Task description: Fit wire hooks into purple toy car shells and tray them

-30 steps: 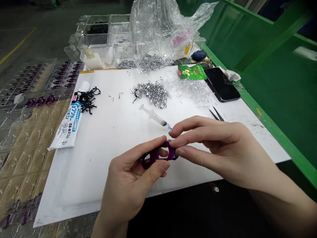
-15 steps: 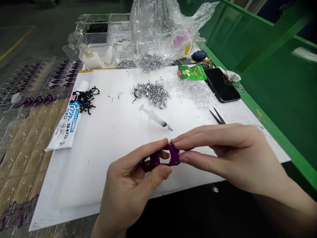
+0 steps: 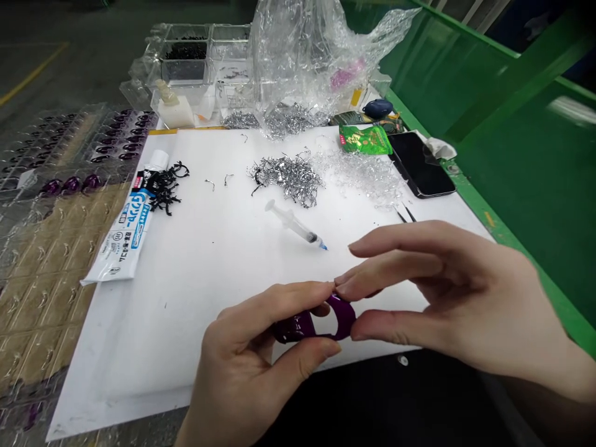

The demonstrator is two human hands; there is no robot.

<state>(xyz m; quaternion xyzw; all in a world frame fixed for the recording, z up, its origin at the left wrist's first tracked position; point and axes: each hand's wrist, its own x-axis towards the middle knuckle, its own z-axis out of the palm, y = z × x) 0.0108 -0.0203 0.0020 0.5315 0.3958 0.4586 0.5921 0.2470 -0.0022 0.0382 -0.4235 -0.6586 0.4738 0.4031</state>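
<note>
We pinch the purple clip (image 3: 321, 323) in our left hand (image 3: 251, 366), thumb under and forefinger over; our right hand (image 3: 447, 298) nips its near end, other fingers spread. Held past the board (image 3: 209, 261) edge, a loose grip could drop it off the bench.

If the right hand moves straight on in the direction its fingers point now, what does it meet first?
The right hand points left, and its fingertips already touch the purple piece. Just beyond are the left hand's forefinger and thumb, which hold that piece, so it would probably press into these first; depth is unclear.
</note>
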